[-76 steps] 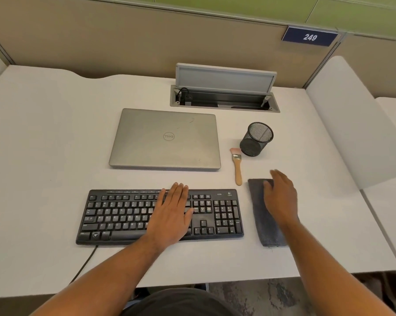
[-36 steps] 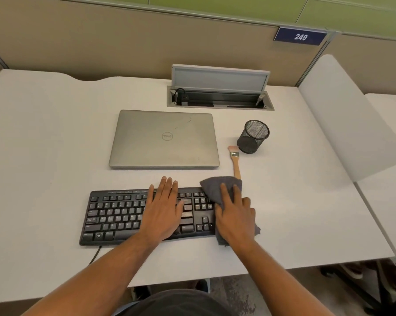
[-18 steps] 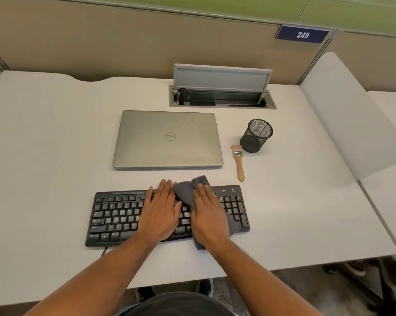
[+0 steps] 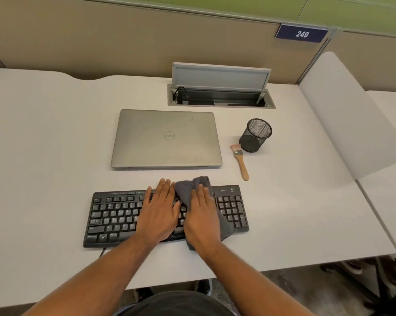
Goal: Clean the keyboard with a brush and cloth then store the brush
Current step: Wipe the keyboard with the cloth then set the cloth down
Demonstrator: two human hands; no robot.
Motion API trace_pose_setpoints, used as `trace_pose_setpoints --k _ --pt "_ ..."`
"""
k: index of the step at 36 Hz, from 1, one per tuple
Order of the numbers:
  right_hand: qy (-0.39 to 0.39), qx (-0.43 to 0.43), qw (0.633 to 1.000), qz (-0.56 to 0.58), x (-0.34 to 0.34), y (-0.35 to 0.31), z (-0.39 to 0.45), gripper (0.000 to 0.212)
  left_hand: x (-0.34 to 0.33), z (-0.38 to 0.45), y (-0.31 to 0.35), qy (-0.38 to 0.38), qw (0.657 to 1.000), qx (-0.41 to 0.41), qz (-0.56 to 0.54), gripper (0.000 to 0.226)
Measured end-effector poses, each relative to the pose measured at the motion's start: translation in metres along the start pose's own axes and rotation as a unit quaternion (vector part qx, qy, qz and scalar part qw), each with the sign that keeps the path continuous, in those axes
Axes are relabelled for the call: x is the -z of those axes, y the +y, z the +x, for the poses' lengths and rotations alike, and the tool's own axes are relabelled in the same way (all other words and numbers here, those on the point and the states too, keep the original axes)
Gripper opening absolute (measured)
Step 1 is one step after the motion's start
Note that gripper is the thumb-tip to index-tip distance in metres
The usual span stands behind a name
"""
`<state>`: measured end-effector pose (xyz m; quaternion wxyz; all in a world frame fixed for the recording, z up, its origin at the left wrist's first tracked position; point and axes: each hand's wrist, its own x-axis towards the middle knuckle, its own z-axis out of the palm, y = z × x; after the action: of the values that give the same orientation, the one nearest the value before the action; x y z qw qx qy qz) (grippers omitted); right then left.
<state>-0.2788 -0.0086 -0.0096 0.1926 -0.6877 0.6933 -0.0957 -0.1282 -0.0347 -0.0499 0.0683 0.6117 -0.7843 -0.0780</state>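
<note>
On the white desk (image 4: 55,156), the keyboard (image 4: 114,215) lies before you. Your left hand (image 4: 160,213) rests flat on its keys, fingers straight. Your right hand (image 4: 201,217) presses the grey cloth (image 4: 187,188) flat onto the keys. The brush (image 4: 240,161) lies beside the mesh cup (image 4: 255,135).

Middle keys of the keyboard (image 4: 114,215) hidden under both hands, left (image 4: 159,213) & right (image 4: 202,218). Most of the cloth (image 4: 187,187) covered by right hand; only top fold & lower right edge show. Key legends too small to read. Keyboard cable runs off the counter (image 4: 44,133) front edge, rest hidden. Inside of the cable box (image 4: 219,98) dark, contents unclear. Counter's left and right ends cut by frame.
</note>
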Motion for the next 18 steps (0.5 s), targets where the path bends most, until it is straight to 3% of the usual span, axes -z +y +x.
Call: trace_pose_setpoints --k 3,11,14,18 --pt "0.001 0.013 1.000 -0.010 0.014 0.023 0.001 0.061 0.001 0.000 0.000 -0.004 1.000 0.001 0.005 0.064" --pt "0.075 -0.156 0.985 0.025 0.041 0.075 0.015 0.058 0.004 -0.001 0.001 -0.019 1.000 -0.001 0.014 0.067" --pt "0.080 -0.130 0.988 0.003 0.028 0.056 0.017 0.061 0.004 0.000 0.002 -0.014 1.000 0.003 0.013 0.066" --pt "0.033 -0.023 0.999 0.002 0.009 0.012 0.007 0.065 0.002 0.000 0.001 -0.009 1.000 0.001 0.008 0.065"
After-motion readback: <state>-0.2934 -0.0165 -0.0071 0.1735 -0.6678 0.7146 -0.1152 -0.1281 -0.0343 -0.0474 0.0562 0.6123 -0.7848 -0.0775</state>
